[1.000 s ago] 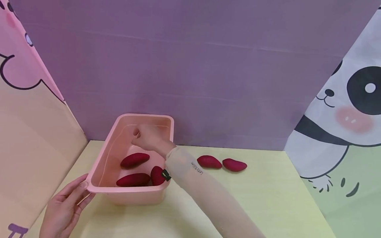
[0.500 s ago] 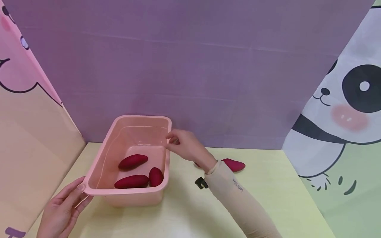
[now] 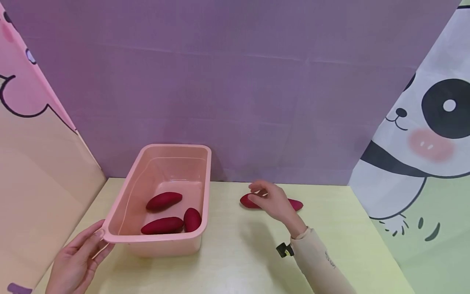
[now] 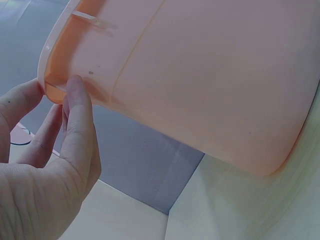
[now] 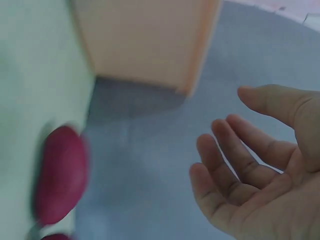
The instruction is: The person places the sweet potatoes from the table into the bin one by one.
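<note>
- A left hand (image 3: 75,259) pinches the corner of a pink bin (image 3: 161,239) by its thick, turned-out lip; the smooth plastic tub, rectangular with rounded corners, extends beyond that hand and to its right.
- Three crimson sweet potatoes (image 3: 164,201), matte and tapered, lie inside, up and right of the left hand.
- A right hand (image 3: 273,200), empty, fingers loosely bent and thumb apart, is poised above two more sweet potatoes (image 3: 247,201) on a pale yellow surface (image 3: 231,253).
- That hand masks the pair's inner ends; its wrist view catches one blurred, apart from the fingers, and another cut off below.
- Behind the right wrist, a beige sleeve (image 3: 319,261) bears lettering too small to read, beside a black clip (image 3: 284,250).
- Beyond both hands hangs a creased purple sheet (image 3: 238,90); right of the right hand, a panda print (image 3: 433,122) is cropped.
</note>
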A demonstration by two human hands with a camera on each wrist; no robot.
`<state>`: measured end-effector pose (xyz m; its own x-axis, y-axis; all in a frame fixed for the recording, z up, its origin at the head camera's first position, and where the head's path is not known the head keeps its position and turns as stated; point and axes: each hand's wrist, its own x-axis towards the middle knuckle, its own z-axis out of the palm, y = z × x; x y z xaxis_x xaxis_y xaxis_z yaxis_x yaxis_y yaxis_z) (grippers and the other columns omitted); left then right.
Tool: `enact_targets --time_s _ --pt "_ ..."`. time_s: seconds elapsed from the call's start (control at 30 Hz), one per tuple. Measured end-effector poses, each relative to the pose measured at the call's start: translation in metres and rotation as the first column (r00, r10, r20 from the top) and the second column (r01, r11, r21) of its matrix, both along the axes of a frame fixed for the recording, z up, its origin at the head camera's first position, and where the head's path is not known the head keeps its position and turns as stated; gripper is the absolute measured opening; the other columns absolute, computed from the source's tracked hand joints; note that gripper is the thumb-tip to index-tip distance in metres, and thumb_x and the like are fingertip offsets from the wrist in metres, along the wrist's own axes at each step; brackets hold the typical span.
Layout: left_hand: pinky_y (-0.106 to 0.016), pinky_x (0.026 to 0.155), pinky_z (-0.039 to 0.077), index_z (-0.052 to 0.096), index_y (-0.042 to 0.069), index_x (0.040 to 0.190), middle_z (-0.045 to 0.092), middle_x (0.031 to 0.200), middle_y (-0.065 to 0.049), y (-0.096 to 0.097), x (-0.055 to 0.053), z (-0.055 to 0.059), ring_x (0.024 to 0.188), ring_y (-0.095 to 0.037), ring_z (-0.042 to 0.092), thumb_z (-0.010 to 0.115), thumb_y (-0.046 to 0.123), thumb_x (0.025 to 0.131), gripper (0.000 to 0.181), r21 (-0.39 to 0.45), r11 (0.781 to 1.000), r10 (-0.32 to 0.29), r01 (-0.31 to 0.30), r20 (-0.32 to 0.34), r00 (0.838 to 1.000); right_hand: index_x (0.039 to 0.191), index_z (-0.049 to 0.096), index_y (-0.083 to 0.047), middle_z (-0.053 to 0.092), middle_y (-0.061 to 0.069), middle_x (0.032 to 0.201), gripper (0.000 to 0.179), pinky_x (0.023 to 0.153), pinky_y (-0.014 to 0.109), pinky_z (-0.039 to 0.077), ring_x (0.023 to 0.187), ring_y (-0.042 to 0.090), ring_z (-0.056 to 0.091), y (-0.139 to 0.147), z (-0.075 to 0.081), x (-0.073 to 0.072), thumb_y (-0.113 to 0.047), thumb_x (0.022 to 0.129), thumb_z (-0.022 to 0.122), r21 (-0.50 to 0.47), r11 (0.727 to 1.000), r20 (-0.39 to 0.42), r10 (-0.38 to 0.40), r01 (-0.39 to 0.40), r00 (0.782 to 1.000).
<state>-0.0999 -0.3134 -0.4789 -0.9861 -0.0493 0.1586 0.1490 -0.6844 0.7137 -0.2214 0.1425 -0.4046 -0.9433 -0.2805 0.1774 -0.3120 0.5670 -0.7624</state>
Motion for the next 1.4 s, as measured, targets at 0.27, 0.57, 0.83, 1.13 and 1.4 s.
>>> enact_targets --time_s 0.27,0.57,0.83,1.13,1.4 --pt "-0.038 0.09 0.057 0.066 0.0 0.13 0.069 0.123 -0.009 0.002 0.001 0.001 0.104 -0.023 0.07 0.039 -0.012 0.103 0.04 0.007 1.0 0.003 -0.003 0.006 1.0 0.113 0.07 -0.002 0.071 0.012 0.105 0.022 0.078 0.026 0.058 0.09 0.024 0.069 0.061 -0.04 0.003 -0.007 0.091 0.073 -0.117 0.982 0.039 -0.148 0.151 0.988" --pt "-0.038 0.09 0.056 0.065 0.0 0.131 0.069 0.123 -0.009 0.003 0.002 0.002 0.104 -0.023 0.07 0.039 -0.012 0.103 0.04 0.018 1.0 0.007 -0.007 0.0 1.0 0.116 0.069 0.0 0.07 0.017 0.111 0.024 0.077 0.026 0.055 0.099 0.031 0.065 0.108 -0.063 0.003 -0.009 0.093 0.072 -0.092 0.944 0.024 -0.317 0.318 0.948" --pt "-0.038 0.091 0.056 0.064 0.0 0.132 0.069 0.123 -0.01 0.004 0.003 0.003 0.104 -0.023 0.07 0.039 -0.012 0.103 0.04 0.016 1.0 0.005 -0.005 -0.009 1.0 0.119 0.066 0.006 0.064 0.023 0.122 0.028 0.08 0.021 0.053 0.107 0.039 0.063 0.132 -0.085 -0.007 -0.004 0.093 0.069 -0.113 0.917 0.07 -0.377 0.383 0.924" --pt "-0.038 0.09 0.056 0.065 0.0 0.131 0.069 0.122 -0.01 0.004 0.004 0.003 0.104 -0.023 0.07 0.04 -0.012 0.103 0.039 0.011 1.0 0.015 -0.015 0.003 1.0 0.134 0.056 0.008 0.054 0.025 0.138 0.042 0.09 0.026 0.05 0.12 0.042 0.056 0.144 -0.098 -0.021 -0.007 0.096 0.067 -0.163 0.914 0.23 -0.332 0.372 0.915" --pt "-0.038 0.09 0.056 0.065 -0.001 0.131 0.069 0.123 -0.01 0.003 0.003 0.003 0.104 -0.024 0.07 0.038 -0.013 0.103 0.04 0.012 1.0 0.005 -0.004 -0.014 1.0 0.14 0.051 0.007 0.048 0.027 0.144 0.047 0.102 0.042 0.045 0.128 0.045 0.049 0.15 -0.106 -0.036 -0.002 0.095 0.062 -0.167 0.937 0.263 -0.258 0.307 0.93"
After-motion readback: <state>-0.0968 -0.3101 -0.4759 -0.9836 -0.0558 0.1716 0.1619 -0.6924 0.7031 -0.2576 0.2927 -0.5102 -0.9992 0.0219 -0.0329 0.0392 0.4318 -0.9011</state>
